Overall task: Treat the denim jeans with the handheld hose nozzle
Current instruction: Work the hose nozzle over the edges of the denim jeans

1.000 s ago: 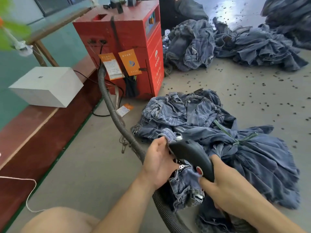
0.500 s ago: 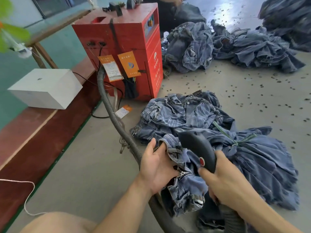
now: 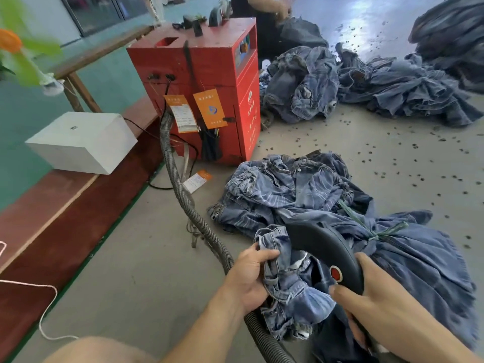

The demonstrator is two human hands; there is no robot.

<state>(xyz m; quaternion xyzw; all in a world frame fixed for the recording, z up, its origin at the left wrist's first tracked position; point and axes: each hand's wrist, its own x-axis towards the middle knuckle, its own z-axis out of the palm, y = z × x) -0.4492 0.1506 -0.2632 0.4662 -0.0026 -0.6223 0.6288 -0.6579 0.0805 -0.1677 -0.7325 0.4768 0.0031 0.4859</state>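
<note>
My left hand (image 3: 248,279) grips a bunched fold of the blue denim jeans (image 3: 285,289) low in the middle of the view. The black handheld nozzle (image 3: 322,247) with a red button is held in my right hand (image 3: 366,305), its tip pushed into the denim just right of my left thumb. From the nozzle, a grey ribbed hose (image 3: 183,195) loops under my left wrist and runs up to the red machine (image 3: 209,82).
A tied bundle of jeans (image 3: 419,258) and a loose pile (image 3: 282,187) lie on the concrete floor ahead. More denim heaps (image 3: 366,85) sit far right, beside a person. A white box (image 3: 81,142) rests on the brown bench at left. Small dark bits dot the floor.
The nozzle has slid forward and right across the fold, and my left hand has shifted its grip on the denim. The view has drawn a little closer.
</note>
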